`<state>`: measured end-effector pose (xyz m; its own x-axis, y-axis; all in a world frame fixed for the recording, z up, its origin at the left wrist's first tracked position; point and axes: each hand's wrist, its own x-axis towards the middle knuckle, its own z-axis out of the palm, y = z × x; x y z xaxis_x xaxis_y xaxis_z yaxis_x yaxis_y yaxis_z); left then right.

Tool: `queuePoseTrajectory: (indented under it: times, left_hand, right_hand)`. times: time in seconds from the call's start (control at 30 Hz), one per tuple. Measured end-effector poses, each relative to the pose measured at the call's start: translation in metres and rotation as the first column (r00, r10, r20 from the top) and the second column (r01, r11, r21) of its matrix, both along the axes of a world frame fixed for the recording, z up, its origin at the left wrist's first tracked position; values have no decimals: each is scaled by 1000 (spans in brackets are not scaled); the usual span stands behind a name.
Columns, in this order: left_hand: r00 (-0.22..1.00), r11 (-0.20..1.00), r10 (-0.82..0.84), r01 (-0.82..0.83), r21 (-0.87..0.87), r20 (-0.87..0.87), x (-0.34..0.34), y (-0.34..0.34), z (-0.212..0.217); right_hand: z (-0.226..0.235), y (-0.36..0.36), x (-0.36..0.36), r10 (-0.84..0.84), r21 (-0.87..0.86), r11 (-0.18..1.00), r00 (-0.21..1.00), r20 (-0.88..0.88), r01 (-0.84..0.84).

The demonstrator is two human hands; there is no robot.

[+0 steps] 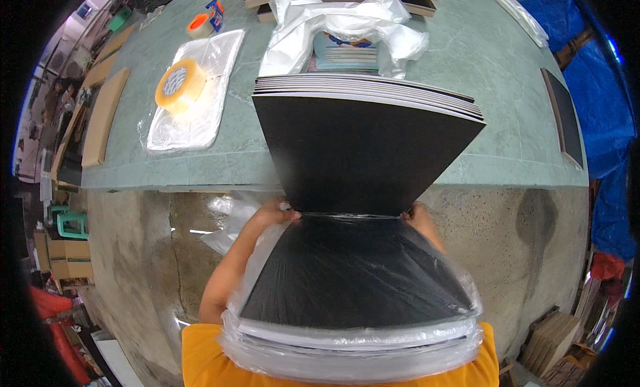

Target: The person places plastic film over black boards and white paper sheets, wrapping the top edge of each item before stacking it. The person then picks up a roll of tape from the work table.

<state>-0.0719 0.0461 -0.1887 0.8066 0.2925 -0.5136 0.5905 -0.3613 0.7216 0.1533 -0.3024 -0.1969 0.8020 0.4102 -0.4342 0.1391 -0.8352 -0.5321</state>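
Observation:
A stack of black boards (370, 150) with white edges rises in front of me and widens toward its far end. Toward my body, a second black section (357, 274) lies inside a clear plastic bag (300, 344). The two sections meet at a narrow line; whether they are joined I cannot tell. My left hand (273, 212) pinches the bag's edge at the left end of this line. At the right end my right hand (420, 220) is closed on the bag's edge, its fingers partly hidden by the boards.
On the green table (220, 167), a tape roll (180, 86) sits on flat plastic packaging (200, 130). Beyond it is a tape dispenser (207, 20). Crumpled white plastic (287, 44) lies behind the boards. A flat dark panel (562, 117) lies at the right edge.

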Motion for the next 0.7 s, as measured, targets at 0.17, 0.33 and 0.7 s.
queuePoseTrajectory:
  times: [0.17,0.33,0.7]
  left_hand:
    - [956,971,-204,170,166,213,22,-20,224]
    - [570,394,-583,822,-412,579,36,-79,246]
    - [778,985,-142,174,8,612,107,-99,181]
  right_hand:
    - [215,10,19,668,759,571,714,-209,-313]
    - [216,64,-43,998,845,66,41,-53,-531]
    - [152,118,-29,816,687,537,509,-275,-489]
